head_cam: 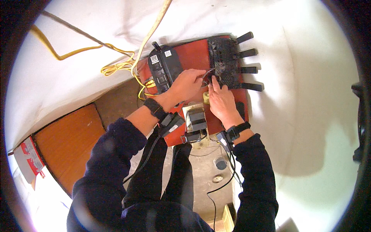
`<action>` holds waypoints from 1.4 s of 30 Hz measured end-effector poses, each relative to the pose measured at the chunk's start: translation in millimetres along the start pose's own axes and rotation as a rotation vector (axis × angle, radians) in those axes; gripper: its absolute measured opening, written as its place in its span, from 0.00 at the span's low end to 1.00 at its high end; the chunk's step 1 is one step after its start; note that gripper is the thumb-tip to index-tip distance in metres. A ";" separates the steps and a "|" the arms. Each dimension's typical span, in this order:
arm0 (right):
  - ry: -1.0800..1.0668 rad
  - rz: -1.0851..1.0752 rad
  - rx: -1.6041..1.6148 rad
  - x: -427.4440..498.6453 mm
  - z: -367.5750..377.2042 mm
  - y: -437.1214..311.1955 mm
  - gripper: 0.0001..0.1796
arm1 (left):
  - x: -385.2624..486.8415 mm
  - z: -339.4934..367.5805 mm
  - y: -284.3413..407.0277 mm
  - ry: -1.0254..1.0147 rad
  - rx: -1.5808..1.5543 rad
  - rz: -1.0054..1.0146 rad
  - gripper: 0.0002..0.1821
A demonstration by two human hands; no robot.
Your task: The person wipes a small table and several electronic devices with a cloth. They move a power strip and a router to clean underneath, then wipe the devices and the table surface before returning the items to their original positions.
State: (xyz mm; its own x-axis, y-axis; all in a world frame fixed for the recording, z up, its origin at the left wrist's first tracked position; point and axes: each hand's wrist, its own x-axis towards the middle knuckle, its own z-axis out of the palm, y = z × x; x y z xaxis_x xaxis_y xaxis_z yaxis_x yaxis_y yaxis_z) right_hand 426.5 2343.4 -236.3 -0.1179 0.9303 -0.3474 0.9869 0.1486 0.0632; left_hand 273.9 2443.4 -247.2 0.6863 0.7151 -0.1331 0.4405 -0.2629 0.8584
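My left hand [188, 84] pinches a thin grey cable [209, 70] beside the left edge of a black router [224, 63] with several stubby antennas. The cable loops between my two hands. My right hand [221, 100] has its index finger extended to the router's lower left edge; whether it grips anything there is hidden. A small yellowish object [206, 98] sits just left of my right hand. Both routers rest on a red board [195, 53]; the second black router [165, 65], with printed codes on it, is partly behind my left hand.
Yellow network cables [149, 84] enter the second router's left side, and a coiled bundle [116, 68] hangs by the wall. Nearer me, an extension board [200, 142] holds black adapters [197, 119]. A brown wooden panel [69, 145] stands left; a white wall [307, 87] rises right.
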 end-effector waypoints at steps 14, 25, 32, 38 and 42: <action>0.076 -0.136 0.161 -8.8 -1.1 22.0 0.21 | -25.7 -8.4 -10.8 0.111 -0.063 -0.075 0.16; -0.189 -0.026 0.225 -4.7 -19.9 13.4 0.21 | -26.6 -6.1 -12.8 0.107 0.011 -0.034 0.15; 0.075 0.308 0.434 -37.6 -39.7 38.0 0.27 | -9.1 -11.9 -14.1 0.145 0.011 0.046 0.15; -0.064 0.135 0.373 -8.3 -28.4 64.7 0.38 | 12.6 1.4 -16.0 0.044 -0.013 -0.029 0.16; -0.002 0.047 0.479 8.1 -16.8 70.0 0.38 | 11.1 9.7 -11.3 0.014 0.033 -0.025 0.18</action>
State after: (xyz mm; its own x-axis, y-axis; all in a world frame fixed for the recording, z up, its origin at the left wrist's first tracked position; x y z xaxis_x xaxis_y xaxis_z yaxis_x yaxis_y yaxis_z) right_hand 492.8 2367.0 -219.1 -0.0721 0.9314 -0.3567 0.9312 -0.0653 -0.3587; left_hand 282.1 2448.0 -263.2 0.6668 0.7306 -0.1468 0.4762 -0.2662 0.8381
